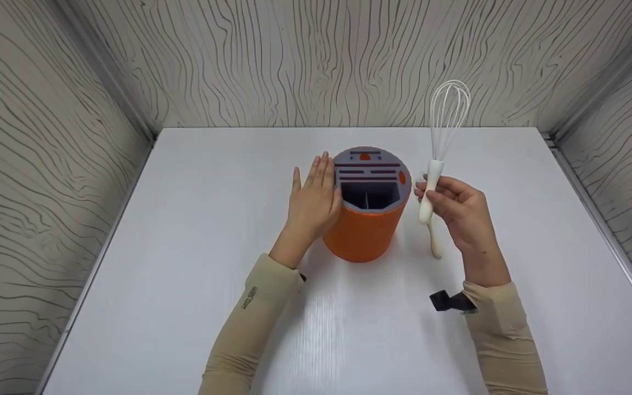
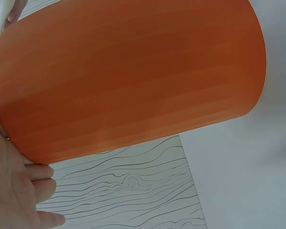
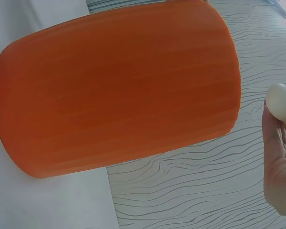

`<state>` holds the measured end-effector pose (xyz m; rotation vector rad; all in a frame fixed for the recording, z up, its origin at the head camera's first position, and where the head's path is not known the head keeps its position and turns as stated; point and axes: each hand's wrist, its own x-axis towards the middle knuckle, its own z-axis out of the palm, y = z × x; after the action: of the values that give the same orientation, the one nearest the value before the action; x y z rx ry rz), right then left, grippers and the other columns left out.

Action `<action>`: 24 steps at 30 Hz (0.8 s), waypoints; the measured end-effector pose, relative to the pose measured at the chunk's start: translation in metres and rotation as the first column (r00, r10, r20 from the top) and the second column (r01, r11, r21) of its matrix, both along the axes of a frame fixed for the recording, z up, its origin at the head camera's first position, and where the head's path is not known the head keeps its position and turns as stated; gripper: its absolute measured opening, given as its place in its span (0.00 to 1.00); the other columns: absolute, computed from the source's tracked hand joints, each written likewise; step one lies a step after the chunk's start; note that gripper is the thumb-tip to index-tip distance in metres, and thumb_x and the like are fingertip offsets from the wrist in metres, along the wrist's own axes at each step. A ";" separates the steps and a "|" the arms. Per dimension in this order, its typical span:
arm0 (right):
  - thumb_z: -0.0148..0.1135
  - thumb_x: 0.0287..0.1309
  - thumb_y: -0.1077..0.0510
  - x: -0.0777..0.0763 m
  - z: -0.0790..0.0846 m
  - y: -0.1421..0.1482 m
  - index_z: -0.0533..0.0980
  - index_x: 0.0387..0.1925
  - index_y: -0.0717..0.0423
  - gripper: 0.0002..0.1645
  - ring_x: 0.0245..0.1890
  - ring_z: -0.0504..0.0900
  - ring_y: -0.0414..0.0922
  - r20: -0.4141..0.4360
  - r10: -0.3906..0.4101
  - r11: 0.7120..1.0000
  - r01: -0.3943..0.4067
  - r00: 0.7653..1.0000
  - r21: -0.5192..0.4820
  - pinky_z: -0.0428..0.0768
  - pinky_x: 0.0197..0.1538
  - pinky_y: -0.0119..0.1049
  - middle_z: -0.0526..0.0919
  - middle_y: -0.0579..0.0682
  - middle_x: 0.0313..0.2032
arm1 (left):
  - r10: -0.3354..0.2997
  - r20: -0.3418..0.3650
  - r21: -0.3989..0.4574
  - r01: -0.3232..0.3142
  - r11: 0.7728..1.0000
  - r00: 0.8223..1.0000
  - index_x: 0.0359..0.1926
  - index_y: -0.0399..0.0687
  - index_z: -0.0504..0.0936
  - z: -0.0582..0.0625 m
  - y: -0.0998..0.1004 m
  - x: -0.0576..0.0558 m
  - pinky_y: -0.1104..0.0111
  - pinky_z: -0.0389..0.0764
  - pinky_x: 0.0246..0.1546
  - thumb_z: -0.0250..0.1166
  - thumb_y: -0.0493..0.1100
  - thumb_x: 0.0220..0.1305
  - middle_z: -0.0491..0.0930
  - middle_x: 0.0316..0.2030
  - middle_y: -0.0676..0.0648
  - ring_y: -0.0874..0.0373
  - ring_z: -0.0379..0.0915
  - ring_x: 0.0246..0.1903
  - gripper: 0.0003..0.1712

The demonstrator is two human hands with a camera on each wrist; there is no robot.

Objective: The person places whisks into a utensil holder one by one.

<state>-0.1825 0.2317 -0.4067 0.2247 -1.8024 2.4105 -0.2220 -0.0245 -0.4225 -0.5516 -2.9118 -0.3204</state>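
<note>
An orange cylindrical utensil holder with a grey slotted top stands upright on the white table. My left hand rests against its left side, fingers extended near the rim. To the right of the holder, my right hand pinches a white whisk by its handle, wires pointing up. Below that hand shows a slim, curved cream-coloured piece; whether it is held or lies on the table I cannot tell. A pale rounded end appears at the right hand in the right wrist view.
The white table meets wood-grain panels at the back and both sides. A black wrist mount juts inward from the right sleeve. Two open compartments face the front of the holder's top.
</note>
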 end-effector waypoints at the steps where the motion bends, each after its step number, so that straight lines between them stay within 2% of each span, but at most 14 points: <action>1: 0.54 0.57 0.76 0.000 0.000 -0.001 0.79 0.44 0.66 0.15 0.38 0.85 0.46 -0.001 0.002 1.000 -0.002 1.000 0.001 0.80 0.46 0.37 0.85 0.54 0.37 | 0.001 -0.001 0.000 -0.001 1.000 1.000 0.72 0.37 0.50 0.000 0.000 0.000 0.48 0.39 0.67 0.37 0.50 0.71 0.45 0.73 0.44 0.53 0.38 0.72 0.34; 10: 0.53 0.58 0.76 -0.003 0.000 -0.010 0.80 0.43 0.64 0.15 0.38 0.85 0.46 -0.013 0.059 0.997 -0.059 0.998 -0.047 0.80 0.45 0.36 0.85 0.55 0.37 | -0.003 -0.034 -0.015 0.002 1.000 0.999 0.72 0.37 0.51 -0.002 0.000 0.000 0.47 0.44 0.67 0.39 0.49 0.71 0.48 0.72 0.43 0.53 0.43 0.71 0.33; 17: 0.53 0.57 0.76 -0.005 0.000 -0.016 0.80 0.43 0.63 0.15 0.39 0.85 0.46 -0.013 0.079 0.995 -0.080 0.997 -0.061 0.80 0.45 0.36 0.85 0.56 0.38 | 0.007 -0.016 -0.018 -0.007 1.000 1.000 0.72 0.37 0.50 -0.002 -0.001 -0.001 0.48 0.42 0.67 0.38 0.49 0.71 0.47 0.72 0.43 0.53 0.41 0.71 0.34; 24: 0.54 0.56 0.77 -0.005 0.000 -0.018 0.75 0.47 0.74 0.15 0.39 0.85 0.46 -0.006 0.070 0.996 -0.070 0.998 -0.060 0.80 0.45 0.36 0.85 0.56 0.39 | 0.006 -0.001 -0.005 -0.006 1.000 1.000 0.72 0.37 0.49 -0.002 0.001 -0.001 0.48 0.41 0.67 0.38 0.49 0.71 0.46 0.72 0.44 0.53 0.40 0.72 0.34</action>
<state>-0.1879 0.2133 -0.4069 0.2913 -1.7459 2.5052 -0.2227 -0.0237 -0.4240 -0.5438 -2.9133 -0.3123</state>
